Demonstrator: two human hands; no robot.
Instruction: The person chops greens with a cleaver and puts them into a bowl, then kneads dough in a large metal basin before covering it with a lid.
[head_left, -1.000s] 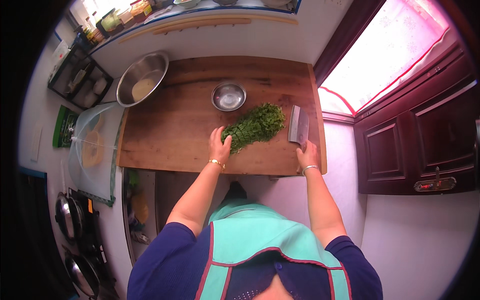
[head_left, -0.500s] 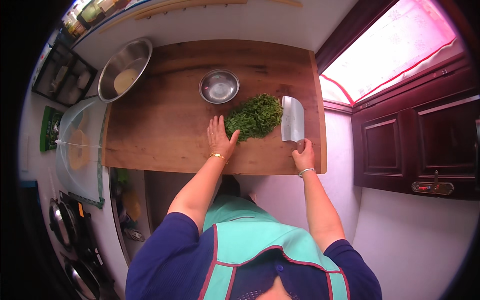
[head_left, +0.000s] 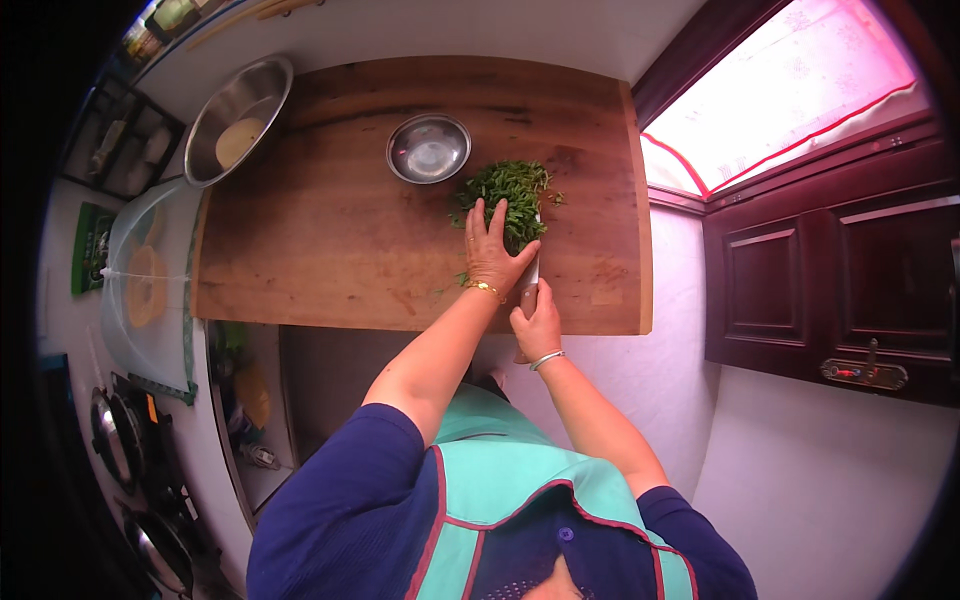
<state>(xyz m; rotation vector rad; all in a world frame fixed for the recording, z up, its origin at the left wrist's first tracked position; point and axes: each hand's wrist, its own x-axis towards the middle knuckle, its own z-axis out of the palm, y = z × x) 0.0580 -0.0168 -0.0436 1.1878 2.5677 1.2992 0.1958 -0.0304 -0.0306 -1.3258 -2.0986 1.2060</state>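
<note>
Left hand (head_left: pixel 492 258), fingers spread, lies on the chopped greens (head_left: pixel 507 190), upper centre of the frame; right hand (head_left: pixel 538 325), lower and farther, grips the cleaver (head_left: pixel 530 297), blade pointing up along their right side.

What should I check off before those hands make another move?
1. Right hand has a grip on the cleaver: ok, closed around its handle.
2. Left hand rests on the chopped leafy greens: ok, fingers spread over them.
3. Left thumb clear of the blade: cannot tell; they look very close together.
4. Greens all in one pile: not ok, a few bits lie apart on the wooden tabletop.
5. Small metal bowl upright: ok, beyond the left hand.
</note>
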